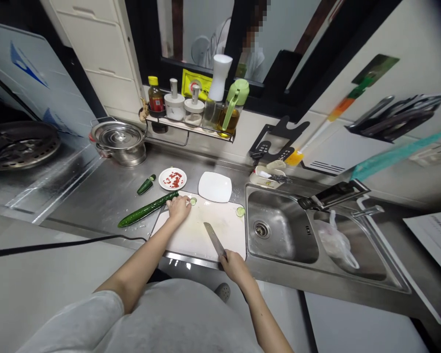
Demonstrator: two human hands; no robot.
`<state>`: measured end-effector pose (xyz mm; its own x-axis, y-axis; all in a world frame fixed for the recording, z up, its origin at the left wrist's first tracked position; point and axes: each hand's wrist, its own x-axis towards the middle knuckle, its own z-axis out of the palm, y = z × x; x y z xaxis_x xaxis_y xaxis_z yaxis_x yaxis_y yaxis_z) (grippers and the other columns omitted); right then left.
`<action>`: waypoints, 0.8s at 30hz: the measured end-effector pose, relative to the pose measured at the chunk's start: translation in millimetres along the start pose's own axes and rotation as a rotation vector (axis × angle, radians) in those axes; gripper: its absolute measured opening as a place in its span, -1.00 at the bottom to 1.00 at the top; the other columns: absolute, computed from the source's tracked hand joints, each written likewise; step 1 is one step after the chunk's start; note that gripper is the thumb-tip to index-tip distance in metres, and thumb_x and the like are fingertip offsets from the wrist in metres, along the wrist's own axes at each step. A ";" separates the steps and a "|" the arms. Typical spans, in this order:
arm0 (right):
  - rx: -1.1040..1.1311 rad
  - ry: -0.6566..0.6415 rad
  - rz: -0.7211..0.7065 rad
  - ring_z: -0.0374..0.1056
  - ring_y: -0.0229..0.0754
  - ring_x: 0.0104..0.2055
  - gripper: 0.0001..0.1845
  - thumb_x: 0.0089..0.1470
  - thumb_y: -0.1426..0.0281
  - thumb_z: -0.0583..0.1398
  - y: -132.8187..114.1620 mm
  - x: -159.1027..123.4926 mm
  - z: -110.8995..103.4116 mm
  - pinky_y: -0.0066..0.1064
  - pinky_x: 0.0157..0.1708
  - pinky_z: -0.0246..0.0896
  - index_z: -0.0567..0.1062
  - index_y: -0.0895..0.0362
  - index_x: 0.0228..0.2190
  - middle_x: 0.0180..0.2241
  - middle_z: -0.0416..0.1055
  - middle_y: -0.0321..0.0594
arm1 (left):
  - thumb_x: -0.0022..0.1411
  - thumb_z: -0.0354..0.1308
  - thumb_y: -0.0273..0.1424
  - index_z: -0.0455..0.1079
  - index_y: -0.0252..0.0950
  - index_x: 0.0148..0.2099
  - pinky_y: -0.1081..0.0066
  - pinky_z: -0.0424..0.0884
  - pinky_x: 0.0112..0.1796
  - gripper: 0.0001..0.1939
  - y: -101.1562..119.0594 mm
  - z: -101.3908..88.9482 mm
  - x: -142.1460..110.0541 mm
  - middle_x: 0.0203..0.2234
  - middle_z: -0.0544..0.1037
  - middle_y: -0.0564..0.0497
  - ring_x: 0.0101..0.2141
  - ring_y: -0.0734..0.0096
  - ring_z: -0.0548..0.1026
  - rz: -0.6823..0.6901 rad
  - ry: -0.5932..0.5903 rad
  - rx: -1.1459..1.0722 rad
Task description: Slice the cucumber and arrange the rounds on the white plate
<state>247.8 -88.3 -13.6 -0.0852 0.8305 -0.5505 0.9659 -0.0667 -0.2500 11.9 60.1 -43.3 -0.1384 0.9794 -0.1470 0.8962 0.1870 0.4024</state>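
My right hand [234, 265] grips the handle of a knife [214, 240], its blade lying low over the white cutting board [191, 240] and pointing away from me. On the board's far left part, my left hand [179, 208] has its fingers curled down at a pale green cucumber piece [193, 201]; the fingers partly hide it. A long whole cucumber [143, 213] lies just left of that hand, one end over the board's edge. At the board's right edge rest cucumber slices [240, 212]. A shorter cut cucumber [146, 185] sits farther back on the counter.
Behind the board stand a plate with chopped red bits [162, 183] and a white dish [215, 187]. To the right is a sink [279, 240] with a faucet [334, 193]. A lidded pot [123, 147] stands at back left, below a condiment shelf [191, 128]. A black cable [77, 241] crosses at left.
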 end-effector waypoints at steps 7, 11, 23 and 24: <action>0.019 0.013 0.000 0.41 -0.11 -0.14 -0.71 0.21 0.35 0.01 1.2 0.2 2.5 -0.44 -0.33 0.02 0.50 0.15 -0.23 -0.21 0.52 -0.05 | 0.25 -0.01 -0.33 0.48 -0.15 -0.09 0.11 0.07 -0.07 -0.72 5.2 6.6 16.0 -0.08 0.51 -0.12 -0.03 0.05 0.34 0.088 -0.005 0.078; 0.010 0.010 0.010 0.42 -0.10 -0.14 -0.72 0.20 0.36 0.02 -0.2 -1.2 0.7 -0.43 -0.33 0.02 0.50 0.16 -0.24 -0.20 0.52 -0.04 | 0.23 0.00 -0.35 0.47 -0.16 -0.11 0.11 0.05 -0.06 -0.74 5.9 7.5 20.3 -0.08 0.51 -0.13 -0.01 0.04 0.33 0.103 -0.025 0.074; 0.024 -0.008 0.007 0.42 -0.10 -0.14 -0.69 0.19 0.36 0.01 -0.7 -1.2 -2.3 -0.42 -0.30 0.05 0.51 0.17 -0.21 -0.19 0.52 -0.02 | 0.20 -0.02 -0.43 0.43 -0.19 -0.19 0.21 0.07 -0.10 -0.79 11.8 -1.0 16.2 -0.27 0.60 -0.04 -0.13 0.18 0.45 0.035 -0.091 -0.063; 0.025 -0.008 0.008 0.42 -0.09 -0.14 -0.69 0.19 0.36 0.01 -0.8 -1.0 -2.1 -0.42 -0.30 0.05 0.51 0.17 -0.21 -0.19 0.52 -0.02 | 0.21 -0.02 -0.42 0.43 -0.18 -0.18 0.22 0.08 -0.11 -0.78 11.5 -2.0 13.8 -0.27 0.60 -0.03 -0.13 0.19 0.46 0.028 -0.091 -0.081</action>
<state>247.6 -87.9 -11.1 -0.0798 0.8253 -0.5591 0.9601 -0.0871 -0.2656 19.4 75.9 -38.9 -0.0713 0.9741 -0.2146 0.8618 0.1685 0.4785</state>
